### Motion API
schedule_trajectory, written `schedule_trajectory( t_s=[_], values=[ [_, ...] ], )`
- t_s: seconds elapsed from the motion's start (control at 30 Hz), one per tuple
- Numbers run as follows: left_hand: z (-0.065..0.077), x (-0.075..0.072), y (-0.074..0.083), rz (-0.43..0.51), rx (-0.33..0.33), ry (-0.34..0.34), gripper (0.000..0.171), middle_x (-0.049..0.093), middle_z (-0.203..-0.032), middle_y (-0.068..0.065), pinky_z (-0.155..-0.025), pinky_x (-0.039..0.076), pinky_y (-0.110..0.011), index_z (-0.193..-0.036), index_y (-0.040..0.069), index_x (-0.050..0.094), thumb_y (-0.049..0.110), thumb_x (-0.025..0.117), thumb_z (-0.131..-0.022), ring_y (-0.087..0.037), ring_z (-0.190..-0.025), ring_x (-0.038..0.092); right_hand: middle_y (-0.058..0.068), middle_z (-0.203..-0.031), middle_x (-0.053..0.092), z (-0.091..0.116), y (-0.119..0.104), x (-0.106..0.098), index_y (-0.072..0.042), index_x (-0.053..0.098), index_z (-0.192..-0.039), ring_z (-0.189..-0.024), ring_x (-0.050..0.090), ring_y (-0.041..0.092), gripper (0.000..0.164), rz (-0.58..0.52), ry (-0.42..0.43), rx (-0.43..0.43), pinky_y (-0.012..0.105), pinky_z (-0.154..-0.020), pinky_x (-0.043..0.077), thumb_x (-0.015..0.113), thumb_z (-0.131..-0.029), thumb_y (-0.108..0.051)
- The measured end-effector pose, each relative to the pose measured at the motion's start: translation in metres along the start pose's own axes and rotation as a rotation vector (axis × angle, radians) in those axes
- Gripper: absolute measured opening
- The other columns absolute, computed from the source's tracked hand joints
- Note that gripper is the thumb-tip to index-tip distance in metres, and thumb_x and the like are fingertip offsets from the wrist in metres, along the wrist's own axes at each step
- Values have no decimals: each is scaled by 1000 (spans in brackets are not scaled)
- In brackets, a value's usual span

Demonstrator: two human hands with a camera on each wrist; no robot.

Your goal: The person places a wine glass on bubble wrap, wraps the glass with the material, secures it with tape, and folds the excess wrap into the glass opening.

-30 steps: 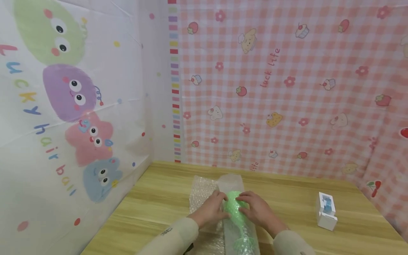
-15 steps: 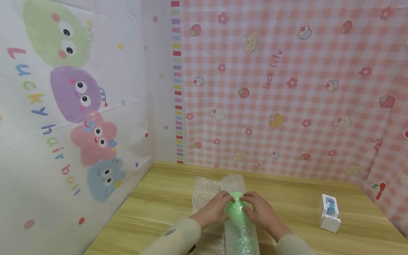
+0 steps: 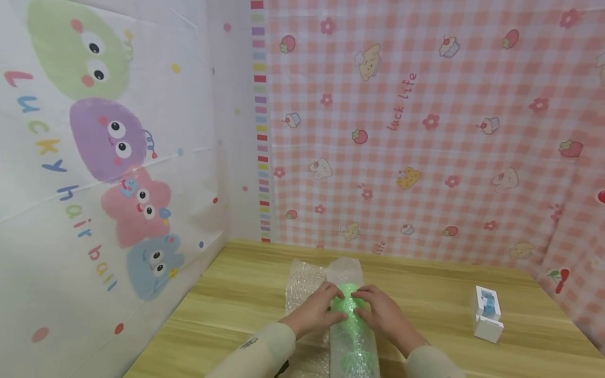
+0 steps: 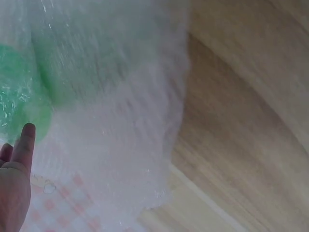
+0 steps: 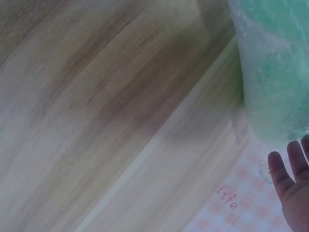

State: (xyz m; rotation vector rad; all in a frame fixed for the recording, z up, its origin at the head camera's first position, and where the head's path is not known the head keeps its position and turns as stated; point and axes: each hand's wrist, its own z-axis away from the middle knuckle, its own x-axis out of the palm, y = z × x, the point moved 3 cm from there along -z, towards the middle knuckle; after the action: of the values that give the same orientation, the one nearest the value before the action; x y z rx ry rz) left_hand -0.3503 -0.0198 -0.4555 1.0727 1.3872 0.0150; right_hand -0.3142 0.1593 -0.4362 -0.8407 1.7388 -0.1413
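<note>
A green object point(image 3: 351, 320), wide at both ends with a narrower part between, lies under clear bubble wrap point(image 3: 361, 336) on the table. Its exact kind is blurred by the wrap. My left hand point(image 3: 314, 311) rests on the roll from the left, fingertips near its far end and thumb lower down. From the right, my right hand point(image 3: 385, 317) touches the same end, fingers and thumb spread. The wrist views show fairly straight left fingers point(image 4: 23, 150) and right fingers point(image 5: 281, 171) by the green end. A flat length of bubble wrap point(image 3: 304, 281) extends left of the roll.
A white tape dispenser point(image 3: 488, 328) holding blue tape point(image 3: 488, 302) stands at the right of the wooden table point(image 3: 425, 294). Behind hangs a pink checked cloth point(image 3: 416, 147). A white cartoon-print cloth point(image 3: 189, 121) covers the left side. A small dark item point(image 3: 282, 367) shows beside the left sleeve.
Both hands stay at the far end of the roll, with small shifts of the fingers. The wrapped roll's near end has moved slightly left. The head view sways a little.
</note>
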Motion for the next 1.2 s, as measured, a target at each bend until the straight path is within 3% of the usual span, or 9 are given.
schedule_trajectory(
  t_s=[0.2,0.5,0.73,0.83,1.03,1.2],
  values=[
    [0,-1,-3,-14,2,12,49,51,-122,0,-84,52,-22,-131,9,55,30,74,-91,-17,-108,57,14,-118,62,0,-2,0,-3,70,-116,-110,60,37,31,25,7,-43,55,-94,49,75,-86,-10],
    [8,-5,-10,70,-68,-3,47,52,-127,-2,-86,53,-26,-131,9,54,25,74,-91,-22,-115,56,17,-130,58,0,-1,4,-4,67,-122,-119,56,40,35,16,-32,27,58,-100,44,73,-89,-13],
    [8,-4,-8,-24,-26,4,47,49,-118,-4,-84,51,-26,-130,7,52,24,72,-91,-12,-96,55,15,-127,59,-1,-3,4,-4,68,-120,-115,58,38,33,10,-48,46,56,-96,48,74,-88,-12],
    [8,-4,-6,21,-51,-20,45,47,-118,-5,-82,52,-25,-131,7,50,22,70,-93,-14,-96,57,14,-124,61,0,-4,3,-4,68,-118,-113,59,38,33,18,-38,35,55,-94,49,75,-87,-12],
    [8,-4,-3,62,-95,-14,43,49,-123,-5,-89,51,-30,-129,8,51,17,71,-92,-23,-110,56,14,-122,61,1,-4,1,-4,69,-118,-111,60,37,34,40,-24,-4,55,-94,49,76,-86,-14],
    [9,-3,-3,97,-90,3,44,52,-125,-8,-92,50,-33,-127,4,51,11,72,-89,-27,-111,58,11,-119,61,0,-5,1,-4,70,-116,-110,60,34,35,55,-2,-35,52,-93,50,79,-84,-17]
  ],
)
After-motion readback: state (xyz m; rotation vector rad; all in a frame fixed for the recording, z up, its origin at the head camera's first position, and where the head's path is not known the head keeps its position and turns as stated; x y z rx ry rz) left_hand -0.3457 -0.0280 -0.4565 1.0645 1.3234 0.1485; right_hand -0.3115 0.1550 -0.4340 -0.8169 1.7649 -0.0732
